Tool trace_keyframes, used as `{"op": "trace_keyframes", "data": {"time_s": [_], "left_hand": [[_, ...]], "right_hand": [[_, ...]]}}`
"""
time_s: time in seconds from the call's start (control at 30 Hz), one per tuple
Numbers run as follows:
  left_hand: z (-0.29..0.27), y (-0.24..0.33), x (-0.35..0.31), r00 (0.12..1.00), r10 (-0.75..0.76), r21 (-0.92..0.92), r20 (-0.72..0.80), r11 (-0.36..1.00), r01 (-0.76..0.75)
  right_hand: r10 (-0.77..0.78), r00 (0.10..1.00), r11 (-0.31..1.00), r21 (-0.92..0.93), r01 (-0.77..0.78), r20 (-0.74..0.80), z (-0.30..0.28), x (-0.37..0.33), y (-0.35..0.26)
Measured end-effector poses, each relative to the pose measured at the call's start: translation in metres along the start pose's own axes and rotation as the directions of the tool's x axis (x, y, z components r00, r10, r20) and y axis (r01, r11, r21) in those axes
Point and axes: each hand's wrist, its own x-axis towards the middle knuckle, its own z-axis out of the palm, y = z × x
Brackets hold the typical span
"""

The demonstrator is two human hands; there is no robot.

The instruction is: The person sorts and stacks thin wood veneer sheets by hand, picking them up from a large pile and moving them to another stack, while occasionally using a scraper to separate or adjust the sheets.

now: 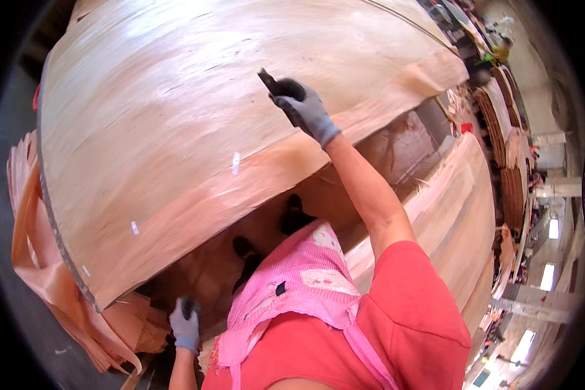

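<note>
My right hand (303, 107), in a grey glove with dark fingers, is closed round a dark, narrow hand tool (266, 80). It is raised over a broad, pale wood veneer sheet (156, 123), whose near edge curls down. Exactly what kind of tool it is does not show. Small white strips (236, 164) lie on the sheet. Low on the left, my left hand (186, 320), gloved alike, hangs beside torn veneer scraps (133, 322) below the sheet's near corner. Its fingers are loosely bent and apart, with nothing visible in them.
Long veneer strips (29, 227) droop off the left side. Another veneer stack (455, 208) stands close on my right, with a narrow, scrap-strewn gap between where my shoes (294, 216) stand. Further stacks (497, 123) and a person (500, 51) appear at the far right.
</note>
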Motion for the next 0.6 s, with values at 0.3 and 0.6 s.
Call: {"op": "trace_keyframes", "data": {"time_s": [0.3, 0.6], "left_hand": [[0.074, 0.256, 0.117, 0.625, 0.779, -0.050, -0.042, 0.623, -0.780], [0.286, 0.455, 0.205, 0.282, 0.932, 0.397, 0.228, 0.176, -0.901]], "right_hand": [[0.410, 0.912, 0.813, 0.442, -0.379, 0.029, -0.099, -0.165, 0.030], [0.537, 0.808, 0.811, 0.411, -0.416, -0.240, -0.255, -0.289, 0.130]]}}
